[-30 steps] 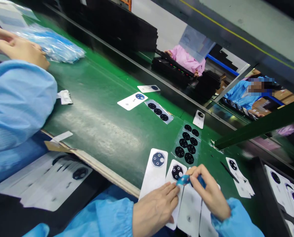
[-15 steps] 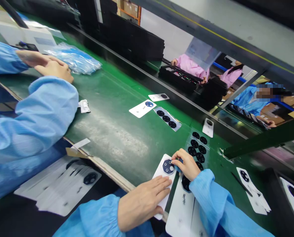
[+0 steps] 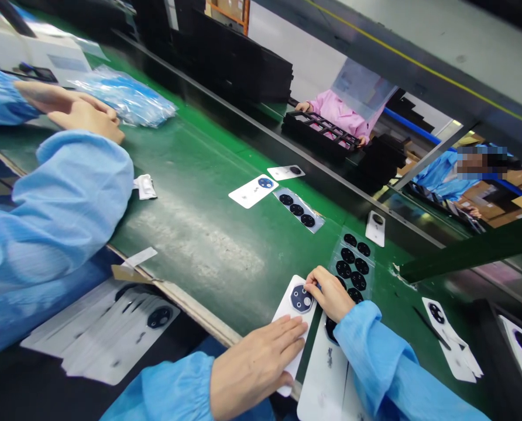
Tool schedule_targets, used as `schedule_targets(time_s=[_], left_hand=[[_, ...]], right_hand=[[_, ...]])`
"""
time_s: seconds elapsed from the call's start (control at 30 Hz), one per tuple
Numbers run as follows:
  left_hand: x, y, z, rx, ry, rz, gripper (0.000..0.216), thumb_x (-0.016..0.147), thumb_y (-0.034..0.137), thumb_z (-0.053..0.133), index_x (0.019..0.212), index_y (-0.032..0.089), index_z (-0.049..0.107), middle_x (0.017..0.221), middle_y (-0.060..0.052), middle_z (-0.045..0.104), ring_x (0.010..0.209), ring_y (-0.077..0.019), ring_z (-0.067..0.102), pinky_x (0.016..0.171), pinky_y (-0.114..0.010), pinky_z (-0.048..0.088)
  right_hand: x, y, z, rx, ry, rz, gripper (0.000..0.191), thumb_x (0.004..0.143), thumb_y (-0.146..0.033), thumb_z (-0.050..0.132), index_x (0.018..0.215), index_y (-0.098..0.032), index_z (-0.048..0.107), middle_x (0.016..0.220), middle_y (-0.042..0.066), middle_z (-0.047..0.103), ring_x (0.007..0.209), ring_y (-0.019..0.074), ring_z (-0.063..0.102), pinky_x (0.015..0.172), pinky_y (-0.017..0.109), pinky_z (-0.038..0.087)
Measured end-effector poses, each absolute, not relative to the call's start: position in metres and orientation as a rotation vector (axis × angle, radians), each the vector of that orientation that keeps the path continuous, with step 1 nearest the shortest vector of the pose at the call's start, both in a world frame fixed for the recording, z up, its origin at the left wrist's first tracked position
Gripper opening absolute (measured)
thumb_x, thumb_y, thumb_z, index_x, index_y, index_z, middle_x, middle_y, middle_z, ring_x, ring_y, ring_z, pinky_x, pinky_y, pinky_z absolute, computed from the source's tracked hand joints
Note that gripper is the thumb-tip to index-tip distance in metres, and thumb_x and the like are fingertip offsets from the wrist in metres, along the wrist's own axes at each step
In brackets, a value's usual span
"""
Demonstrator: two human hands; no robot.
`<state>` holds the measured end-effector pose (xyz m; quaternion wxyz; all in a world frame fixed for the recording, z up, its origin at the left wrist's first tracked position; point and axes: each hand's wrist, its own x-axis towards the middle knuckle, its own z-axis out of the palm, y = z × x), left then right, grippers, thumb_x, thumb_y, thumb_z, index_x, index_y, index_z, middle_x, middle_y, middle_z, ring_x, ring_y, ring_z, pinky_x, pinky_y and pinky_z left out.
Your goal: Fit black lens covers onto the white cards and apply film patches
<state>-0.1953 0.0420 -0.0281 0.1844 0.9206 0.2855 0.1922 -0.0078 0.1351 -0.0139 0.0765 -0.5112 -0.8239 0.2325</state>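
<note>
My left hand [image 3: 256, 363] lies flat with its fingers stretched out on a white phone back cover [image 3: 292, 320] at the near edge of the green conveyor belt [image 3: 199, 234]. My right hand [image 3: 330, 293] is pinched closed beside the cover's round dark camera ring [image 3: 301, 299], touching its right side; what the fingers hold is hidden. More white covers [image 3: 325, 374] lie under my right forearm. A clear sheet of round black lens pieces [image 3: 353, 264] lies just beyond my right hand.
Another person's blue-sleeved arms [image 3: 68, 175] and hands reach over the belt at left, near a blue plastic bag [image 3: 124, 96]. Further covers [image 3: 253, 190] and a lens strip [image 3: 298, 210] lie mid-belt. Stacked covers [image 3: 103, 333] sit at lower left, black trays [image 3: 320, 131] behind.
A second ago both hands were together over the covers, the right pinching a blue film. The right hand has since moved to the camera ring; the left flattened on the cover.
</note>
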Motion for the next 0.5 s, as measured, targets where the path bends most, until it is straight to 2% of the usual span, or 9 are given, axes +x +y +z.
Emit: schedule_targets(time_s=[0.5], left_hand=[[-0.198, 0.047, -0.018, 2.524, 0.744, 0.474, 0.041, 0.082, 0.016, 0.057, 0.122, 0.006, 0.05, 0.133, -0.017, 0.049, 0.126, -0.0245, 0.043, 0.108, -0.039, 0.035]], right_hand=[[-0.024, 0.127, 0.001, -1.71, -2.718, 0.493, 0.01, 0.089, -0.014, 0.04, 0.083, -0.019, 0.045, 0.079, 0.001, 0.048, 0.055, 0.0124, 0.052, 0.052, 0.026, 0.028]])
